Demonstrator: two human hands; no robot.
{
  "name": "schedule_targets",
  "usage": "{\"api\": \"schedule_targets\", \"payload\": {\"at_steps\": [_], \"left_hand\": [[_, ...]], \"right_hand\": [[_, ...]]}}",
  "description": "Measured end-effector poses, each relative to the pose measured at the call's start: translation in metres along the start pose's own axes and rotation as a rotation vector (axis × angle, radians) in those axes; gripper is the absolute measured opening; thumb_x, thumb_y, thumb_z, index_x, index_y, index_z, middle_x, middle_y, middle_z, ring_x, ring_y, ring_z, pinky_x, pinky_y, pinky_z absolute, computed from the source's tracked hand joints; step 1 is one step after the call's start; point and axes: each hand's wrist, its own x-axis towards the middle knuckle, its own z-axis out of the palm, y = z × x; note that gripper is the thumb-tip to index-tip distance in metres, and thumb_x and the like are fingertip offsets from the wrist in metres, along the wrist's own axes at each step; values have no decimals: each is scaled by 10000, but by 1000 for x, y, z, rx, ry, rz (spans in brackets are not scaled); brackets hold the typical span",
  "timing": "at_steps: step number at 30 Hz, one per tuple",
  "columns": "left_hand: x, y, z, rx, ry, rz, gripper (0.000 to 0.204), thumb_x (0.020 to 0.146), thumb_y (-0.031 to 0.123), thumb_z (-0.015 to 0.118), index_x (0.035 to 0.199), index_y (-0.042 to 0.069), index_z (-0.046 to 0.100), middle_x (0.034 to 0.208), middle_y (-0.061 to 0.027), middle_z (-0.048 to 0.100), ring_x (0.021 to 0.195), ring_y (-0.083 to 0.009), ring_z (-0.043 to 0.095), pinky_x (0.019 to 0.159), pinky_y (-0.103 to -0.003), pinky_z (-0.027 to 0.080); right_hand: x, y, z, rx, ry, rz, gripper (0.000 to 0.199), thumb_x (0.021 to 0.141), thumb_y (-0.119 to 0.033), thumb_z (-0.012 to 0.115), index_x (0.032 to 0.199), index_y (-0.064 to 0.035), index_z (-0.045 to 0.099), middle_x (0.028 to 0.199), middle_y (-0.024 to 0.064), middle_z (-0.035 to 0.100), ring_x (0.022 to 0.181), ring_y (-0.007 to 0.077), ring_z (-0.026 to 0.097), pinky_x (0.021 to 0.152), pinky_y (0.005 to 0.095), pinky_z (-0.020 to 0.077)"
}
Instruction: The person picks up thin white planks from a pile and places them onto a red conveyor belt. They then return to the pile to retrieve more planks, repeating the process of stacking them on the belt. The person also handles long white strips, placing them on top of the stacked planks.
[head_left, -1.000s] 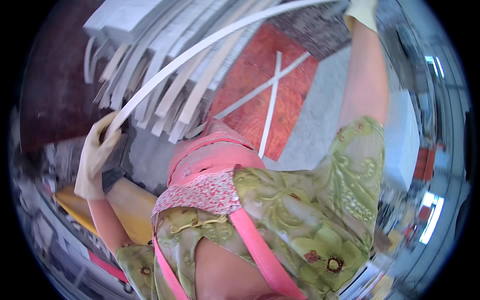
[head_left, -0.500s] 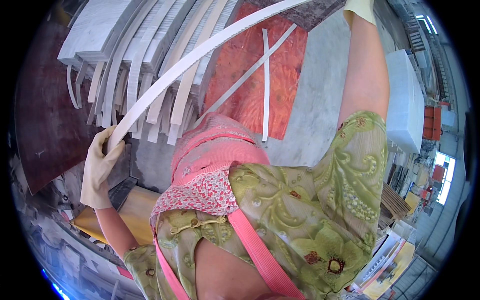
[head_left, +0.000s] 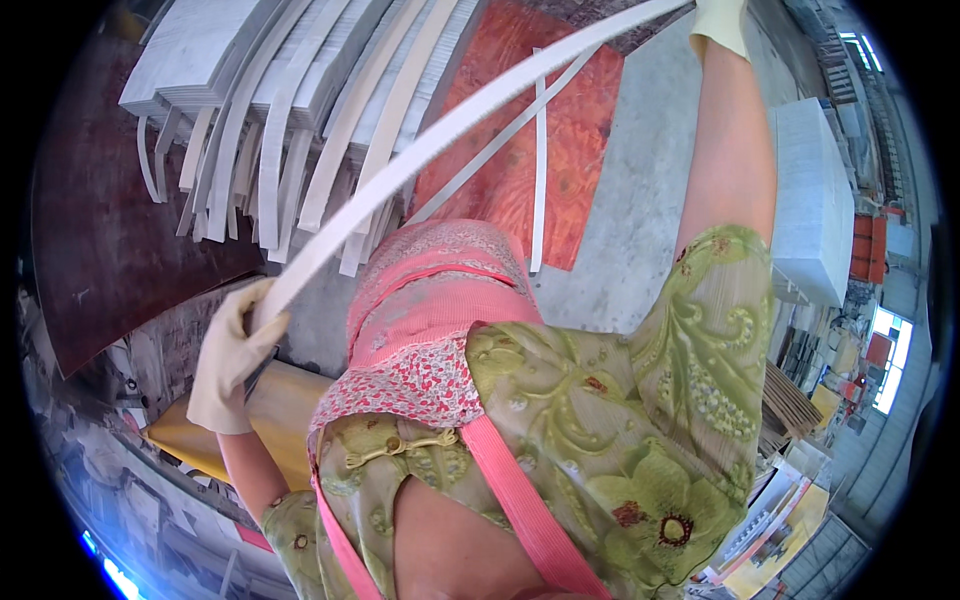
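I hold a long white curved strip (head_left: 440, 140) stretched across in front of me. My left hand (head_left: 232, 350), in a pale glove, grips its lower end at the left. My right hand (head_left: 722, 22), also gloved, grips its far end at the top right, arm raised. Below the strip lies a stack of several similar white curved strips (head_left: 290, 130) on grey boards. Two thin white strips (head_left: 538, 170) lie crossed on an orange-red patterned board (head_left: 580, 150) on the floor.
A dark brown sheet (head_left: 100, 240) lies at the left. A yellow wooden board (head_left: 270, 410) sits beside my left hip. A white block of stacked panels (head_left: 815, 200) stands at the right on the grey concrete floor (head_left: 640, 220), with more stacked boards beyond.
The view has shifted slightly, so the strip stack and orange board sit further left and higher. My left hand stays clamped on the strip's lower end; the right arm remains raised.
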Motion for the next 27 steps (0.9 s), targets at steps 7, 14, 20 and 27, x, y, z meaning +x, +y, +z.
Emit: {"api": "schedule_targets", "payload": {"at_steps": [7, 14, 20, 27], "left_hand": [[-13, -45, 43, 17, -234, -99, 418, 821, 172, 772, 1195, 8, 684, 1082, -83, 674, 997, -144, 627, 872, -296, 496], [-15, -101, 102, -192, -306, -266, 381, 878, 144, 750, 1215, -4, 651, 1121, -32, 675, 1005, -96, 605, 896, -262, 474], [-9, -77, 136, -105, -199, -291, 420, 900, 191, 742, 1259, 5, 630, 1099, -52, 678, 1020, -107, 605, 901, -271, 475], [104, -69, 238, 14, 37, -394, 393, 906, 300, 732, 1150, 7, 637, 963, -46, 649, 866, -119, 574, 802, -305, 481]], "right_hand": [[-67, 78, -23, -99, 27, 180, 404, 961, 5, 443, 1343, -111, 510, 1088, 74, 572, 808, 229, 634, 597, 378, 574], [-120, 121, -28, -43, -21, 248, 257, 978, -10, 477, 1190, -132, 555, 866, 8, 553, 698, 171, 583, 552, 335, 516], [-88, 139, 21, 174, -66, 182, 380, 1011, -60, 516, 1379, -151, 494, 1094, 59, 575, 812, 196, 615, 601, 370, 578], [-189, 242, -40, -413, -90, 515, 498, 1007, -286, 558, 1443, -75, 440, 1324, 168, 576, 1127, 291, 609, 964, 450, 492]]}}
